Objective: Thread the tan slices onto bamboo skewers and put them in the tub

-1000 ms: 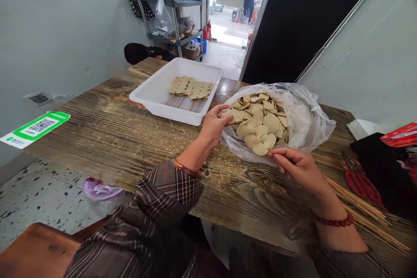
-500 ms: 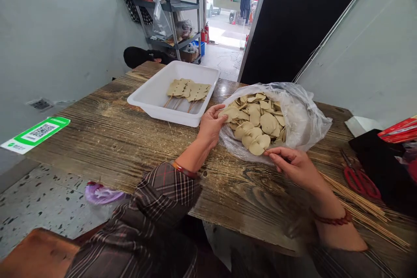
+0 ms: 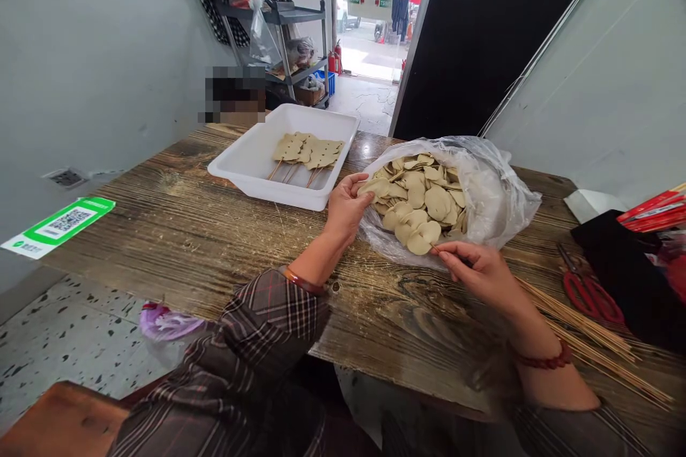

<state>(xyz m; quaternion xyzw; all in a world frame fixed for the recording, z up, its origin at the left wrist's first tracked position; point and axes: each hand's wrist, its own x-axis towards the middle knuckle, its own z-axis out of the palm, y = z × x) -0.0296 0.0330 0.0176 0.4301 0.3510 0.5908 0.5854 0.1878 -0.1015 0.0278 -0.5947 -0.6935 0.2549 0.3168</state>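
Head view: my right hand [image 3: 474,271] pinches the bare end of a skewer [image 3: 434,248], thumb against fingers. Flat beige slices [image 3: 411,226] are threaded on it, overlapping, above the near edge of the open plastic bag [image 3: 493,193]. My left hand [image 3: 346,211] pinches a loose slice [image 3: 377,188] between thumb and fingers at the bag's left side. More loose slices [image 3: 438,201] are heaped in the bag.

White tray [image 3: 284,194] sits just left of the bag, on the wooden table [image 3: 214,228]. Filled skewers [image 3: 308,150] lie in it, slices toward the far side, bare sticks toward me. Bare sticks [image 3: 594,335] lie on the table by my right forearm, red-handled scissors [image 3: 589,293] beyond them. Green-and-white QR card [image 3: 61,227] is at the table's left edge.
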